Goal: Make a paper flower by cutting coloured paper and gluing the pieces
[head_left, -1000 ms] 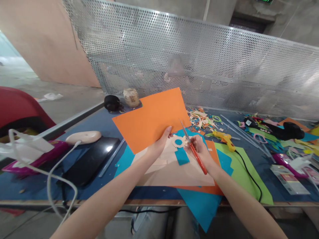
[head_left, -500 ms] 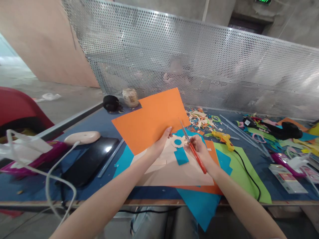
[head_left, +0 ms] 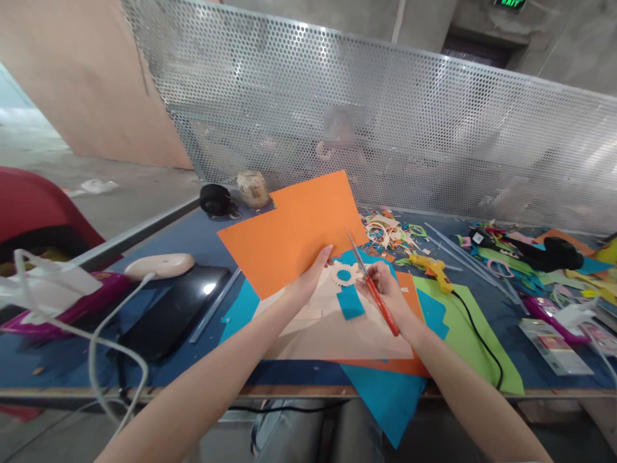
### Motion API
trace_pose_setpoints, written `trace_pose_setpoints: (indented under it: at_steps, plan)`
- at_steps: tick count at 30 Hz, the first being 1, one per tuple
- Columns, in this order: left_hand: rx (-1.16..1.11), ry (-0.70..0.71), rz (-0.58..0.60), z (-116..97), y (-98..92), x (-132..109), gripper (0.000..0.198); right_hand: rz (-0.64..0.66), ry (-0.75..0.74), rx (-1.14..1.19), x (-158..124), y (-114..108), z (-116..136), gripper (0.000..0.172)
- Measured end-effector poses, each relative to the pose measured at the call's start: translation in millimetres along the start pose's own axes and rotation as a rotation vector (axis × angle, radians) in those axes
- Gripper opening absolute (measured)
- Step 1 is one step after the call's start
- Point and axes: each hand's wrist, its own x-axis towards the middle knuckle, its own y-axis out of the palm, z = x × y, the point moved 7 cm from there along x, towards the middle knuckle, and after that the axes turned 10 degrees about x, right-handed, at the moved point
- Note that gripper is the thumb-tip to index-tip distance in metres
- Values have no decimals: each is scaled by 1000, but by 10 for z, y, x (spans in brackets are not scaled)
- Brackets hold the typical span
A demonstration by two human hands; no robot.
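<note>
My left hand [head_left: 313, 273] pinches the lower edge of a large orange sheet [head_left: 294, 235], which is tilted up over the desk and has a notch in its upper left edge. In my right hand [head_left: 385, 289] is a pair of red-handled scissors [head_left: 380, 305], seen nearly edge-on. Their blades point up and left, close to the sheet's lower right part. Below, on a pale pink sheet [head_left: 385, 344], lie a cream toothed ring [head_left: 336, 275] and a small blue paper piece [head_left: 351, 303].
Paper scraps [head_left: 390, 235] are heaped behind my right hand. A yellow glue gun [head_left: 431, 267] lies by a green sheet [head_left: 486, 347]. At left are a dark phone-like slab [head_left: 173, 315] and a white cable [head_left: 94, 360]. A perforated metal screen [head_left: 385, 128] stands behind.
Almost nothing differs. Both hands, the orange sheet and the scissors keep nearly the same position, with only a very slight shift of the view.
</note>
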Motion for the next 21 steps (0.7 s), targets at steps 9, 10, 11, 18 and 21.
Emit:
trace_pose_setpoints:
  at_steps: [9, 10, 11, 18, 21]
  plan:
    - [14, -13, -17, 42, 1, 6, 37, -9, 10, -15, -5, -5, 22, 35]
    - [7, -21, -22, 49, 4, 10, 37, -13, 2, -20, -3, -6, 27, 35]
    - [3, -29, -25, 62, 11, 15, 37, -18, -5, -26, -1, -8, 31, 35]
    - [-66, 30, -2, 139, 47, 33, 31, -21, -31, -67, -9, -7, 57, 32]
    - [-72, 56, -10, 92, 23, 14, 30, -22, -81, -77, -16, -5, 103, 31]
